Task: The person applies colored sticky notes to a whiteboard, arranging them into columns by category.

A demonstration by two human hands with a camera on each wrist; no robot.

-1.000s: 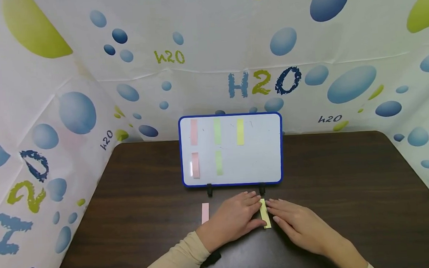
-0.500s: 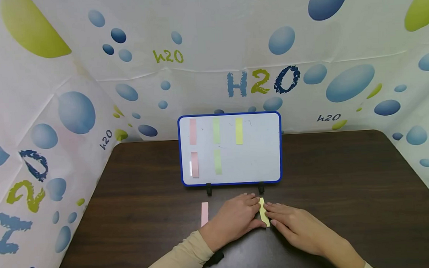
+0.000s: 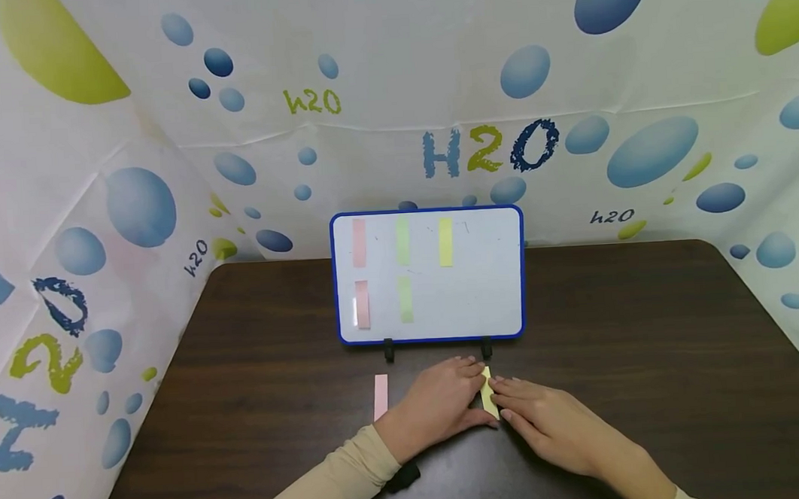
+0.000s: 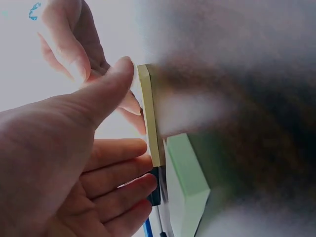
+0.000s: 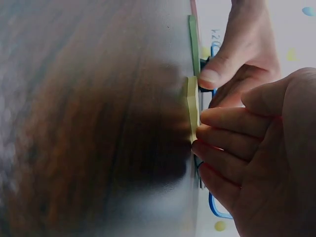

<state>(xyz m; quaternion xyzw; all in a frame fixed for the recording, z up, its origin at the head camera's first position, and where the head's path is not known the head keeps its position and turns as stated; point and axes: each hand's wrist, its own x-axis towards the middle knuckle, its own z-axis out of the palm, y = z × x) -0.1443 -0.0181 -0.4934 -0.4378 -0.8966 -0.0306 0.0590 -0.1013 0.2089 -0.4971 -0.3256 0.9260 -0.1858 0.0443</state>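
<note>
A narrow pad of yellow sticky notes [image 3: 488, 393] lies on the table between the two hands in the head view. My left hand [image 3: 438, 402] is on its left side, fingers extended at its far end and thumb by its near end. From the right, the fingertips of my right hand [image 3: 551, 422] touch the pad's edge, fingers nearly straight. A green sticky-note pad [image 4: 187, 168] stands out in the left wrist view; the left hand hides it in the head view. The pink sticky-note pad [image 3: 381, 396] lies left of that hand, its near end covered.
Behind the hands stands a blue-framed whiteboard [image 3: 483, 298] on black feet. It bears pink, green and yellow strips above, pink and green below. A black object [image 3: 405, 477] lies partly under the left forearm on the dark table [image 3: 257, 377].
My right fingertips have come slightly left, closer over the yellow pad's edge. My left hand has shifted a little to the right. The head view has drifted slightly.
</note>
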